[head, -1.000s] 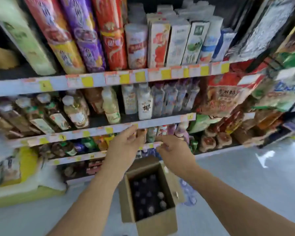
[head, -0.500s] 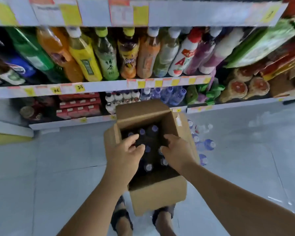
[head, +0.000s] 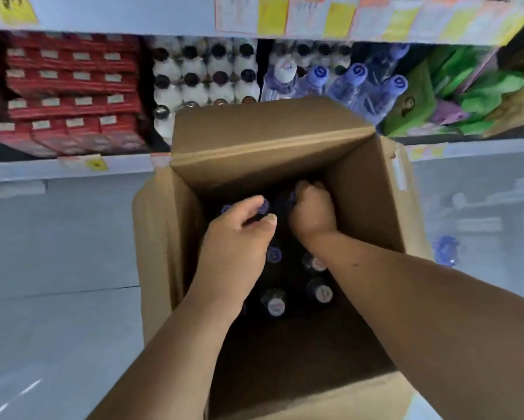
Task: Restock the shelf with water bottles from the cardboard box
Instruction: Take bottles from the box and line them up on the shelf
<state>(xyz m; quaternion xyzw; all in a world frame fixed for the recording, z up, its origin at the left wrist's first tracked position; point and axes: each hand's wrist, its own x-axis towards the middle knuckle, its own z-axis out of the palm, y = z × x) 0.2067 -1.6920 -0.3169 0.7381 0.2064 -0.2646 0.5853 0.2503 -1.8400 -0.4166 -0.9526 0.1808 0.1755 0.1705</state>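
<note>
Cardboard box: before the bottom shelf; water bottles upright inside;
Change: both hands sunk deeper since earlier;
Left hand: grips blue-capped bottle;
Right hand: clenched round neighbouring bottle

L grip & R grip in cardboard box, each curled round a water bottle.

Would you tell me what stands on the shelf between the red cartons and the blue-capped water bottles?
Rows of white bottles with dark caps stand there, as the head view shows.
</note>
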